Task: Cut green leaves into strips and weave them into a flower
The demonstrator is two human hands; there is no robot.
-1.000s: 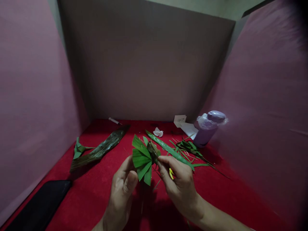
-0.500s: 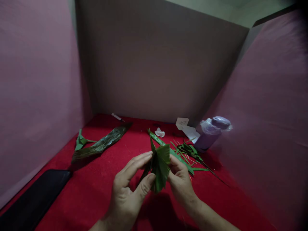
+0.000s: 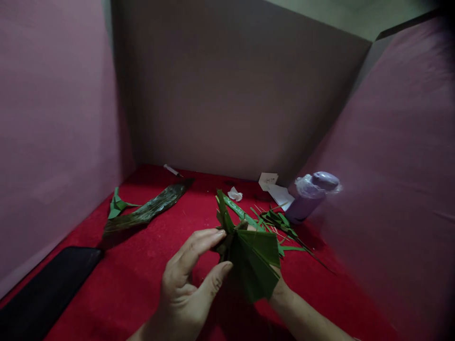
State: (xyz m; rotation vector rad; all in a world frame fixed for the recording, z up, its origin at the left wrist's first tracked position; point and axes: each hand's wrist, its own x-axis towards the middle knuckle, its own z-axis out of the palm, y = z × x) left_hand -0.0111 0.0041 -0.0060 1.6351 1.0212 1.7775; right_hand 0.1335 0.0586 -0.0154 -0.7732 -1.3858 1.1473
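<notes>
A folded green leaf piece [image 3: 254,263], fanned out like pleated blades, sits between both hands above the red cloth [image 3: 149,265]. My left hand [image 3: 190,279] pinches its left side with thumb and fingers closed on it. My right hand [image 3: 279,284] is almost wholly hidden behind the leaf fan; only the wrist and forearm show, and it seems to hold the piece from behind.
A long dark leaf [image 3: 147,210] and a small folded leaf shape [image 3: 117,207] lie at the left. Leaf strips and cuttings [image 3: 277,222] lie by a purple bottle [image 3: 309,196]. White paper scraps [image 3: 273,187], a pen [image 3: 173,170] and a black phone [image 3: 46,293] are on the cloth. Cardboard walls enclose three sides.
The leaf piece has turned: its fan pointed left, then edge-on, and now spreads down to the right over my right hand. My left hand closed onto it.
</notes>
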